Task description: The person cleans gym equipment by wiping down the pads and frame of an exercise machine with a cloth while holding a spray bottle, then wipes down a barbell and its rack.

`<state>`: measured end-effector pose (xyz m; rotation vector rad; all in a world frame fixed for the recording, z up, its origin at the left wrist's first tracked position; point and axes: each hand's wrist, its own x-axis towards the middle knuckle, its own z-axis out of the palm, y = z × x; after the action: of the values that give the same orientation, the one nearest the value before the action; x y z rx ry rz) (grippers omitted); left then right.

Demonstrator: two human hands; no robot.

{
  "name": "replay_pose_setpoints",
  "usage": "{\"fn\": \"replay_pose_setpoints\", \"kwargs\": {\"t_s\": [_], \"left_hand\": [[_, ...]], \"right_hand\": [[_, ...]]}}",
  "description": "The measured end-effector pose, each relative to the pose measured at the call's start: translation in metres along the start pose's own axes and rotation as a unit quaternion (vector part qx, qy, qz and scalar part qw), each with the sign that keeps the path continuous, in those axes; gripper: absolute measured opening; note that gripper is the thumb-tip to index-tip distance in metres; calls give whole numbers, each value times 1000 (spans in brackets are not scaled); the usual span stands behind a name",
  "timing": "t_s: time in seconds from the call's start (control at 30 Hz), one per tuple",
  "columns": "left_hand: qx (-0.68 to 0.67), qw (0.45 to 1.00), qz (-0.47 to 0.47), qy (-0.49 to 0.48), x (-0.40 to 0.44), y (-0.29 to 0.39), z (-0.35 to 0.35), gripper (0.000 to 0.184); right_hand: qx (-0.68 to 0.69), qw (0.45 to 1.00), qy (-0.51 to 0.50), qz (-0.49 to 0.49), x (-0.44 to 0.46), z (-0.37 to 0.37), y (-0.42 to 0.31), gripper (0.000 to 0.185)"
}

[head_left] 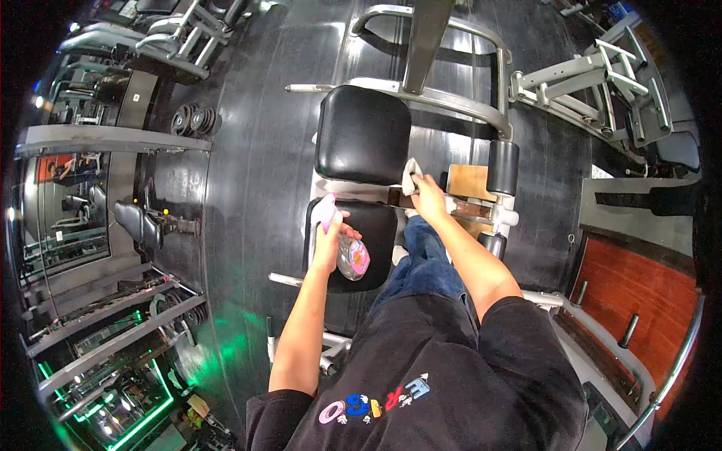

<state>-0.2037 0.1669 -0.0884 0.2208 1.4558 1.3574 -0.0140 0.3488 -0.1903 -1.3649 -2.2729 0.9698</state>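
My left hand (329, 239) is closed round the neck of a spray bottle (353, 258), a clear bottle with a pink label and a white and pink trigger head. It is above the lower black seat pad (376, 225) of a gym machine. In my right hand (429, 198) is a white cloth (410, 176), pinched near the right edge of the upper black pad (364, 134). Whether the cloth touches the pad I cannot tell. A metal bar (470, 209) of the machine runs just beside my right hand.
Black foam rollers (503, 167) and a wooden board (469, 181) stand right of the pads. Silver frame tubes (466, 105) cross ahead. Dumbbells (193, 119) lie on the floor at left. More machines (602, 83) stand at the upper right, and a mirror (71, 218) is at left.
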Motion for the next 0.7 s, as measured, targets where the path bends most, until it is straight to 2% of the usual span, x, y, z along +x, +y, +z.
{"fn": "replay_pose_setpoints", "kwargs": {"t_s": [0.1, 0.13, 0.17, 0.3, 0.37, 0.43, 0.5, 0.6, 0.7], "left_hand": [[15, 1000, 2, -5, 2, 1, -2, 44], [18, 1000, -6, -4, 1, 1, -1, 44], [17, 1000, -5, -5, 1, 2, 0, 44], [9, 1000, 1, -11, 0, 2, -1, 42], [0, 1000, 1, -10, 0, 1, 1, 41], [-24, 996, 3, 88, -1, 1, 4, 42], [-53, 995, -8, 82, -4, 3, 4, 39], [-69, 997, 18, 28, -4, 1, 4, 37], [-45, 999, 12, 5, -3, -2, 0, 38]], "right_hand": [[4, 999, -44, -21, -2, 8, -8, 31], [20, 999, -24, -27, -4, 13, -15, 28], [15, 997, 7, -74, -5, 22, -21, 28], [54, 987, -65, -135, 5, 19, -101, 27], [87, 982, -99, -136, 20, 24, -142, 26], [73, 976, -147, -141, 27, 20, -177, 27], [42, 975, -168, -142, 32, 20, -179, 28], [93, 952, -165, -240, 34, 8, -164, 23], [56, 948, -237, -204, 30, -1, -159, 22]]}}
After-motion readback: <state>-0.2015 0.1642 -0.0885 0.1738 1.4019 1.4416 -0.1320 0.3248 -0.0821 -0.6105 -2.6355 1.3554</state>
